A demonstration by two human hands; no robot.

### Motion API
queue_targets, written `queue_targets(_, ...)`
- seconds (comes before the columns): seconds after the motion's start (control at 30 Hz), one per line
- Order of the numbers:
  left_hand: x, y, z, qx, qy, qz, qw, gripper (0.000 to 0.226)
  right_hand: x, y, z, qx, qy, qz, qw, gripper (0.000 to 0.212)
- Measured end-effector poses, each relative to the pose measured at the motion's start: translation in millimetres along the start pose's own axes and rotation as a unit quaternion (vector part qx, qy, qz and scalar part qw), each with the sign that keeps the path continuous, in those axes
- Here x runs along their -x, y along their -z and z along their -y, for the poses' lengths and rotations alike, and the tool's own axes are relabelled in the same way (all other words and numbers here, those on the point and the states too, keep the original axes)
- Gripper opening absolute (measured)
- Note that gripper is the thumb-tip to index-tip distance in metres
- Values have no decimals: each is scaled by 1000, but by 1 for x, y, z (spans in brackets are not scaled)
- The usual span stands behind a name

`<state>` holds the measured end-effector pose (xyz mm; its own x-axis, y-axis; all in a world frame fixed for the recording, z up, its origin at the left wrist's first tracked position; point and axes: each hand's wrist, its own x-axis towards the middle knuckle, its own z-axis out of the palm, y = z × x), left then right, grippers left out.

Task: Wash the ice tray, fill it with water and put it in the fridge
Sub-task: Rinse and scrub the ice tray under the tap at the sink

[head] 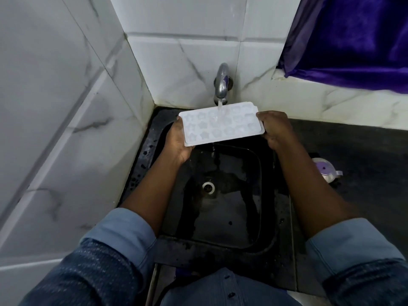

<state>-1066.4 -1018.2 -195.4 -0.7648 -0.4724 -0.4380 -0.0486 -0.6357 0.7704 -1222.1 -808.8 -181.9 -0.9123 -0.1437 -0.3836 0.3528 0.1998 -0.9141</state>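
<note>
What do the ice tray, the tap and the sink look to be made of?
Ice tray: likely translucent white plastic or silicone, matte, with moulded star-shaped cells. Tap: metal, shiny chrome-like finish with highlights. Sink: dark, glossy when wet; stone or composite, cannot tell which.

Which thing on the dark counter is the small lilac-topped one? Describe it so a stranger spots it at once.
Start at the black sink under the running tap. Go past its right rim onto the dark counter, just beyond the person's right forearm. There sits a small round lid, lilac on top with a shiny metal edge, the only loose thing on that counter.
</note>
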Motion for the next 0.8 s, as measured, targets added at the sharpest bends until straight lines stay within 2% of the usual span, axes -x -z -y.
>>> queue_targets(0.1,-2,13,-2,14,0,-1,1000,60,3,-13,0,2,-4,12,1000,29)
queue_targets(0.17,-2,21,-4,20,-1,-5,1000,59,4,-21,-1,-2,-2,18,1000,31)
queue_targets(0.33,-2,45,-7,24,-4,-33,999,55,8,-41,-2,1,-13,52,999,12)
queue_targets(0.5,2,64,-12,26,-6,-71,997,53,11,-61,-5,-5,-10,70,998,22)
queue_targets(0.67,11,81,-15,43,-14,-78,996,57,15,-79,-11,9,-13,91,996,11)
queue_targets(0.8,20,92,-14,51,-16,-74,996,57,21,-86,-20,8,-17,98,995,18)
